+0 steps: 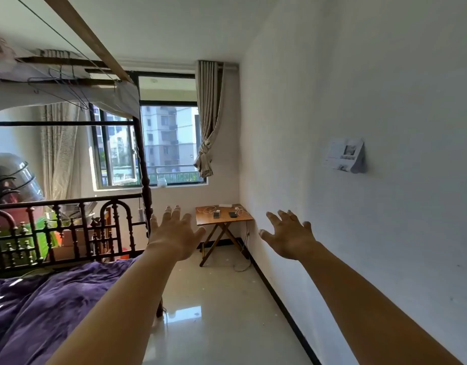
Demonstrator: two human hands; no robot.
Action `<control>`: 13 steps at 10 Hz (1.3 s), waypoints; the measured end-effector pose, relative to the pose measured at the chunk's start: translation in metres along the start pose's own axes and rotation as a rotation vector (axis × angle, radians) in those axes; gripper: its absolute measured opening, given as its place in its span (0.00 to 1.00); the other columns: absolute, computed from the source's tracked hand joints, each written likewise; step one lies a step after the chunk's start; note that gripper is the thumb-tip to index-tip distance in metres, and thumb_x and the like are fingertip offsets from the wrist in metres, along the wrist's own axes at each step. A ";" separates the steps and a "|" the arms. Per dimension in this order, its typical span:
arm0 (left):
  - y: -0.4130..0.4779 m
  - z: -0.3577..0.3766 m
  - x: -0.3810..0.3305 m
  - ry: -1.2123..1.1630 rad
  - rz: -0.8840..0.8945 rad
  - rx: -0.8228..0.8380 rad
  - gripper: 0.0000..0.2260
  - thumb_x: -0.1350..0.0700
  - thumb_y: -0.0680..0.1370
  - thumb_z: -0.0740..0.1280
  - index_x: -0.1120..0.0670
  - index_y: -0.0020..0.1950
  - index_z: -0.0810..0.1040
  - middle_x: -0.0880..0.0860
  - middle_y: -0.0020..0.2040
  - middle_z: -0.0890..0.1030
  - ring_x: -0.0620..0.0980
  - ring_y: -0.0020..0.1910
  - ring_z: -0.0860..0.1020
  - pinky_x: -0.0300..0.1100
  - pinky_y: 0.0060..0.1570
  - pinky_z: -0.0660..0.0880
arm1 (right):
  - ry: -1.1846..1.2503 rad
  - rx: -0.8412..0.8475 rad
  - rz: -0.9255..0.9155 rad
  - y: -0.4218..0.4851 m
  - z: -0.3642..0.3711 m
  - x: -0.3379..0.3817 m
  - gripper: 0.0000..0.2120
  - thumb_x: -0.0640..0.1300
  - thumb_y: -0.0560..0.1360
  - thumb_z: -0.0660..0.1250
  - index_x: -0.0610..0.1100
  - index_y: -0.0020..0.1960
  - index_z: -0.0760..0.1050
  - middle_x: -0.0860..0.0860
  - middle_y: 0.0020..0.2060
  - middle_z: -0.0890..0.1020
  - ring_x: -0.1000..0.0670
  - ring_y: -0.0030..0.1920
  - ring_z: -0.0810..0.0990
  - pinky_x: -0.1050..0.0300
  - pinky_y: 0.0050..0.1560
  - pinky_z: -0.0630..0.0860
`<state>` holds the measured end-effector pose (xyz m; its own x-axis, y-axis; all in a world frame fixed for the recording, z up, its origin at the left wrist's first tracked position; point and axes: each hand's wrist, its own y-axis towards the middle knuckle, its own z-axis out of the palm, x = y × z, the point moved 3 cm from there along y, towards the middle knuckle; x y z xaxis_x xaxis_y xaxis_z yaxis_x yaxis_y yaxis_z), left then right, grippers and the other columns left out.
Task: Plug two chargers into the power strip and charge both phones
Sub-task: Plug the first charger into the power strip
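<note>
left hand (174, 234): we've got it stretched out in front, fingers spread wide, holding nothing, touching nothing

right hand (287, 234): same deal, splayed wide and empty, hanging near the wall (385, 101)

phones: two of them, light phone (216, 214) and dark phone (233, 214), lying far beyond our hands and between them, on the folding table (208, 222)

power strip (225, 206): at the table's back edge, white cables (240, 211) around it

progress: honestly too small to tell what's plugged in, and we're well away from it all
</note>
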<state>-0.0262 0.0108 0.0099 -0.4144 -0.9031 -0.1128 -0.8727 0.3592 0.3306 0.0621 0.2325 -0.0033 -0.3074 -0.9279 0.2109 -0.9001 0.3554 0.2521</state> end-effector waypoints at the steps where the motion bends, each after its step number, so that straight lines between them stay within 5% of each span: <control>1: 0.025 0.012 0.008 0.024 -0.020 0.029 0.29 0.39 0.79 0.51 0.51 0.77 0.54 0.55 0.79 0.48 0.55 0.78 0.43 0.58 0.73 0.42 | -0.036 0.016 0.001 0.024 0.008 0.001 0.31 0.60 0.79 0.49 0.51 0.78 0.47 0.47 0.78 0.50 0.45 0.78 0.45 0.39 0.74 0.47; 6: 0.255 0.105 -0.021 -0.033 0.038 0.039 0.27 0.42 0.80 0.52 0.51 0.77 0.56 0.55 0.79 0.51 0.55 0.78 0.47 0.58 0.74 0.44 | -0.102 -0.003 0.029 0.258 0.065 -0.034 0.30 0.60 0.79 0.50 0.51 0.78 0.47 0.47 0.78 0.51 0.45 0.78 0.46 0.40 0.73 0.49; 13: 0.699 0.275 0.052 -0.042 0.037 0.096 0.27 0.42 0.79 0.52 0.53 0.76 0.59 0.56 0.78 0.56 0.55 0.77 0.51 0.60 0.74 0.50 | -0.083 0.047 0.061 0.702 0.222 -0.011 0.30 0.60 0.79 0.49 0.50 0.78 0.47 0.46 0.78 0.52 0.45 0.78 0.48 0.40 0.73 0.51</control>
<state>-0.7288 0.2793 -0.0231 -0.4553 -0.8789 -0.1423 -0.8766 0.4146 0.2443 -0.6345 0.4672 -0.0380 -0.3844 -0.9116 0.1453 -0.8919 0.4074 0.1961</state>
